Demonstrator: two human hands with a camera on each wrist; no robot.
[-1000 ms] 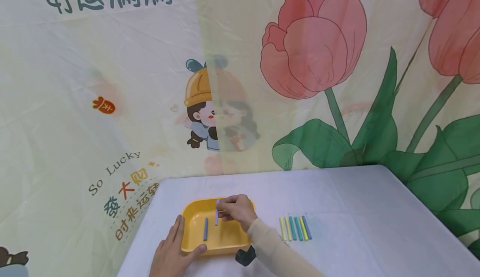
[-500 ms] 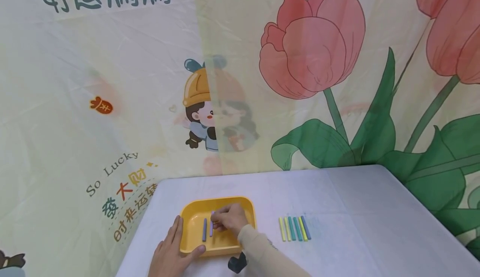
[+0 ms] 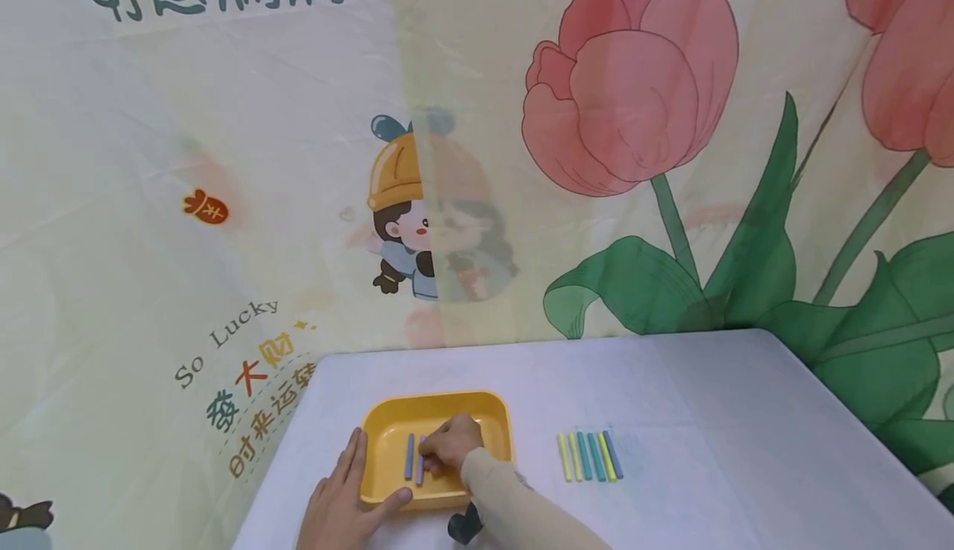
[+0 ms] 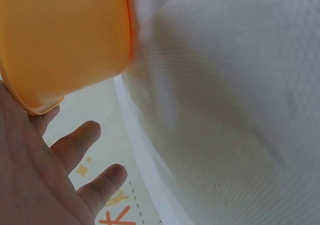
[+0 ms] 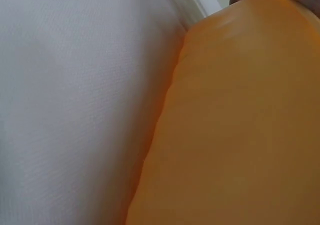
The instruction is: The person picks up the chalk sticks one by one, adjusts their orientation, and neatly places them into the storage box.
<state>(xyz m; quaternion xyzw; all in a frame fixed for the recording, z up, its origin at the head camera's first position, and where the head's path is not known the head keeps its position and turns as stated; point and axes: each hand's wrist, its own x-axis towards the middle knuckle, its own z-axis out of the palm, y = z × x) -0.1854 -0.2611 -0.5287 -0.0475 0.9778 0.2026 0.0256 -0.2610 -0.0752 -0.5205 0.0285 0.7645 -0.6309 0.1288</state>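
Two hands work at a yellow tray [image 3: 447,405] on the white table [image 3: 708,417]. Left hand [image 3: 344,507], fingers straight, steadies its 8 o'clock corner. Right hand [image 3: 450,445] pinches a purple chalk [image 3: 421,471] beside a blue chalk [image 3: 409,456]. Six chalks [image 3: 590,455] lie at 3 o'clock.

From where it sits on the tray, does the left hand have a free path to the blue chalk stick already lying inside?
Probably yes. The left hand rests on the yellow tray's near-left rim, the blue stick lies just beyond its thumb, and the right hand is farther right, at the purple stick.
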